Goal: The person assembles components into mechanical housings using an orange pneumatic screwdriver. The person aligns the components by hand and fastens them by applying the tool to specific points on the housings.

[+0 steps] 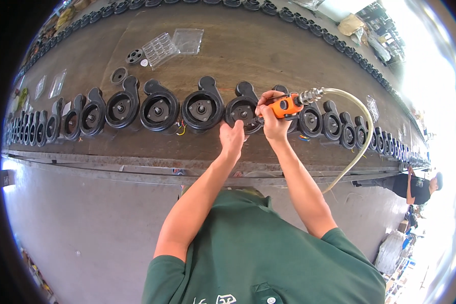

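My left hand grips the lower rim of a black round housing, thumb on its face and the other fingers partly hidden below. That housing has a short rounded arm at its far side and a metal shaft in the middle. My right hand is closed around an orange air tool, which lies sideways with its tip toward the housing's right side. Whether the tip touches a screw is hidden by my fingers. A pale hose runs from the tool's metal fitting, curving right and down.
Similar black housings line the bench's near edge on both sides, with coloured wires under some. Farther back lie clear plastic trays, a spoked black disc and a grey ring. Another row follows the far edge. A person stands far right.
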